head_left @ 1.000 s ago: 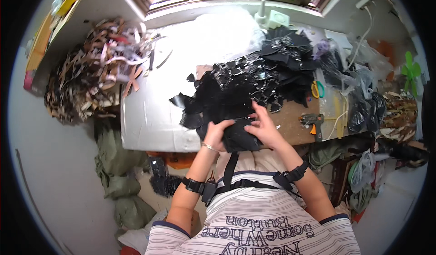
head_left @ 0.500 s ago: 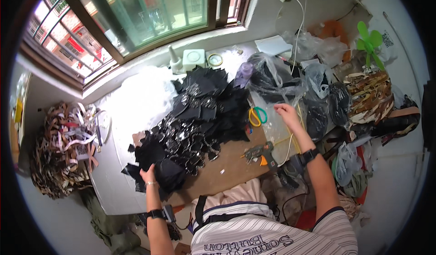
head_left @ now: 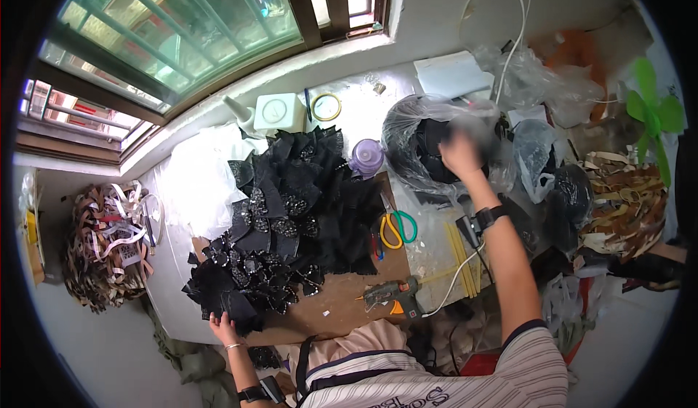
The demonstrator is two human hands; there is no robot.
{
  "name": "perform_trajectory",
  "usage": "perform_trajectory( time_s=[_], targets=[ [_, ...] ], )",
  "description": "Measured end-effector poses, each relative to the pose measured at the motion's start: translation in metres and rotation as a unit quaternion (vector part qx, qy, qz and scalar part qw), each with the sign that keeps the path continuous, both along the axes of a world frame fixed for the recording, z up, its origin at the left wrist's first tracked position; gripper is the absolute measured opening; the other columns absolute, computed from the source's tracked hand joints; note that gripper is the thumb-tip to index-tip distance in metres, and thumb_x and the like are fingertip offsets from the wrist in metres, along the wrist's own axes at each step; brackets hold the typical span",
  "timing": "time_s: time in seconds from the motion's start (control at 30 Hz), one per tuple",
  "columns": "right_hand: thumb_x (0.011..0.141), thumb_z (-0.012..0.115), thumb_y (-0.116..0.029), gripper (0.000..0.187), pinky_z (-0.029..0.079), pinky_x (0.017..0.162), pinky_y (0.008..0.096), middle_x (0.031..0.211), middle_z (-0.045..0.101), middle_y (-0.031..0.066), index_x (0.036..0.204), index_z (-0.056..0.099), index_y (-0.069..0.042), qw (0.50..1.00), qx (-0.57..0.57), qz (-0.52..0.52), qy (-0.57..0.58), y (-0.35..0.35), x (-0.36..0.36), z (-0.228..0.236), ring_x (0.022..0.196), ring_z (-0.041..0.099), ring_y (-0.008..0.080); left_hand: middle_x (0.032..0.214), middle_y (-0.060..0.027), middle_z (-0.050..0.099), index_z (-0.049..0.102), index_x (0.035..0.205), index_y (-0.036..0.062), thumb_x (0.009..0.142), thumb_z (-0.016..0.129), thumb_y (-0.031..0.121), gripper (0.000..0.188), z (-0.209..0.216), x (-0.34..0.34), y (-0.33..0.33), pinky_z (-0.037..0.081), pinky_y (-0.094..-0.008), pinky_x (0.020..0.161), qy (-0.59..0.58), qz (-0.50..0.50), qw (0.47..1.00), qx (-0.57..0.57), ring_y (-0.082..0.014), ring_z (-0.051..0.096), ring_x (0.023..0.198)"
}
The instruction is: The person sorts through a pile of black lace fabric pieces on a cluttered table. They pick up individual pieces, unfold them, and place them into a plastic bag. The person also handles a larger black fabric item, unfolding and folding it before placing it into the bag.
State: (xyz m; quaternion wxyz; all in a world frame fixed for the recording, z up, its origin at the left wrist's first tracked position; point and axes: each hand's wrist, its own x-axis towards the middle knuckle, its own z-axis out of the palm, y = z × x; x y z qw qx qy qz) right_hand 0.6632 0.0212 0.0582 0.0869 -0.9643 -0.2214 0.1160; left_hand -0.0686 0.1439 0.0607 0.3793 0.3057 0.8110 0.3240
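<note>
A big heap of black fabric pieces (head_left: pixel 280 190), many edged with shiny beads or stones, covers the middle of the table. At its near left corner my left hand (head_left: pixel 223 329) is closed on the edge of a black fabric piece (head_left: pixel 234 305). Over at the right, my right hand (head_left: pixel 461 156) is at the mouth of a clear plastic bag (head_left: pixel 403 128) that holds more black pieces. Motion blur smears those fingers, so whether they grip anything cannot be made out.
Scissors (head_left: pixel 392 231) with yellow and green handles lie right of the heap. Nearer me are a glue gun (head_left: pixel 396 296) with its cord and yellow glue sticks (head_left: pixel 461 261). A purple jar (head_left: pixel 366 159), tape roll (head_left: pixel 326 106) and white container (head_left: pixel 279 113) stand behind; a green fan (head_left: pixel 654 110) is far right.
My right hand has moved from above the table near the scissors to the plastic bag. My left hand stays at the heap's near left edge. The view has shifted.
</note>
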Motion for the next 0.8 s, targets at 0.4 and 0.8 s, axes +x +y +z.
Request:
perform_trajectory(
  time_s=[0.4,0.8],
  targets=[
    [0.063,0.072,-0.018,0.099,0.046,0.086,0.0473,0.124,0.045,0.0318,0.146,0.017,-0.016,0.998,-0.019,-0.031,-0.060,0.026,0.017,-0.018,0.105,0.052,0.0459,0.137,-0.0106,0.036,0.040,0.135,0.0135,0.084,0.061,0.013,0.055,0.040,0.092,0.021,0.039,-0.0336,0.093,-0.018,-0.085,0.990,0.111,-0.0177,0.044,0.115],
    [0.063,0.059,-0.014,0.051,0.049,0.079,0.0395,0.103,0.062,0.0256,0.113,0.058,0.000,0.992,0.073,0.088,-0.051,-0.046,0.099,-0.001,0.093,0.062,0.0373,0.134,-0.0094,0.040,0.042,0.133,0.0107,0.087,0.057,0.008,0.048,0.044,0.090,0.007,0.040,-0.0323,0.093,-0.081,-0.050,0.987,0.130,-0.0180,0.047,0.112]
  ],
)
